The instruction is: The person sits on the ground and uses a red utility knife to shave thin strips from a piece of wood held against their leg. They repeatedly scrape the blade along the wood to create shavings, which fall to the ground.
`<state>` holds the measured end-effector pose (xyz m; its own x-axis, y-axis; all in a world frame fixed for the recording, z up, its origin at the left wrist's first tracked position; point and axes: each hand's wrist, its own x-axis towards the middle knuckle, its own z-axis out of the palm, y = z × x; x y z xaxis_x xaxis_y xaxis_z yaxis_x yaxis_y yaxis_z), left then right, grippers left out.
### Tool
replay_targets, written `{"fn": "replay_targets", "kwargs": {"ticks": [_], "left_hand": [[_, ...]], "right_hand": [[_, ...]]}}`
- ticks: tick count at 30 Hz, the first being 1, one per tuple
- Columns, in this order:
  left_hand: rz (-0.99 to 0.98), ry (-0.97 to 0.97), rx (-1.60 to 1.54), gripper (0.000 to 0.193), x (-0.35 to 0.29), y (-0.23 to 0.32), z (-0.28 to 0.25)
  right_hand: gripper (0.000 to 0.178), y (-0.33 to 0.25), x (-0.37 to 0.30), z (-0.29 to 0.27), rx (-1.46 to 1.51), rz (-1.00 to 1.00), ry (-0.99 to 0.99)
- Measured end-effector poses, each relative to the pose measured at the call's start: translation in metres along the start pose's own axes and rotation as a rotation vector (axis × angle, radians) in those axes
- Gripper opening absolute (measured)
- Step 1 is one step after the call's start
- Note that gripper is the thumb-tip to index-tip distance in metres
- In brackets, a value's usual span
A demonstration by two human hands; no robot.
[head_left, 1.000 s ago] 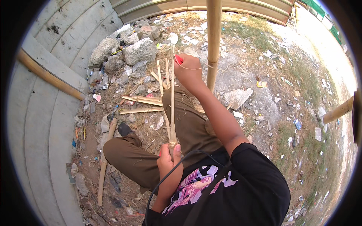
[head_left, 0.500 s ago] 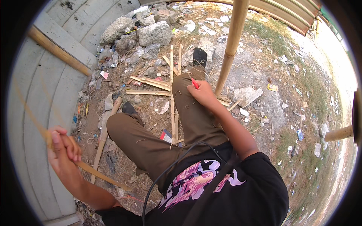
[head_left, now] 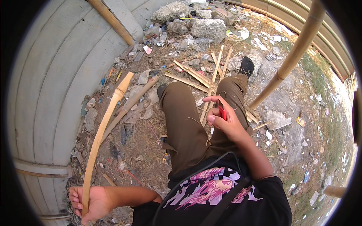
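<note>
My left hand (head_left: 94,203) is closed round the lower end of a long, pale bamboo strip (head_left: 98,141). The strip rises from the fist, slightly bowed, with a thicker node near its upper end. Over my lap, my right hand (head_left: 229,122) grips a small red-handled knife (head_left: 222,112), its dark blade beside the raised index finger. Part of the handle is hidden in the palm. Beyond my knees, several split bamboo strips (head_left: 192,76) lie crossed on the ground.
A grey panel wall (head_left: 56,90) stands close on the left. An upright bamboo pole (head_left: 288,62) rises beyond my right leg. Rocks (head_left: 208,30) lie at the back, and litter covers the dirt. A thicker bamboo piece (head_left: 130,107) rests beside my left leg.
The view has swung left. My left hand has come down and nearer, and its strip, smeared before, now points upward. My right hand has drawn back from the knee, tilting the knife up.
</note>
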<state>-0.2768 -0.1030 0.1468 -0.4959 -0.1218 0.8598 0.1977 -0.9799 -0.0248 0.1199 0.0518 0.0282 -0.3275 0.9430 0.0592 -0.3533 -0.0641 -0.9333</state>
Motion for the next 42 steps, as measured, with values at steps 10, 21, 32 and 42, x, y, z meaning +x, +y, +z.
{"fn": "replay_targets", "kwargs": {"ticks": [10, 21, 32, 42], "left_hand": [[-1.496, 0.228, -0.296, 0.064, -0.219, -0.011, 0.11], [-1.738, 0.226, -0.438, 0.067, -0.246, -0.023, 0.129], [-2.366, 0.186, -0.652, 0.068, -0.235, -0.041, 0.127], [-1.191, -1.599, 0.394, 0.067, -0.128, -0.06, 0.123]], "right_hand": [[0.057, 0.0, 0.01, 0.022, 0.15, -0.113, 0.309], [0.037, -0.017, -0.019, -0.018, -1.0, -0.637, 0.4], [0.035, -0.021, -0.005, -0.059, -1.279, -0.464, 0.111], [0.03, -0.046, 0.024, -0.1, -1.253, -0.403, -0.213]]}}
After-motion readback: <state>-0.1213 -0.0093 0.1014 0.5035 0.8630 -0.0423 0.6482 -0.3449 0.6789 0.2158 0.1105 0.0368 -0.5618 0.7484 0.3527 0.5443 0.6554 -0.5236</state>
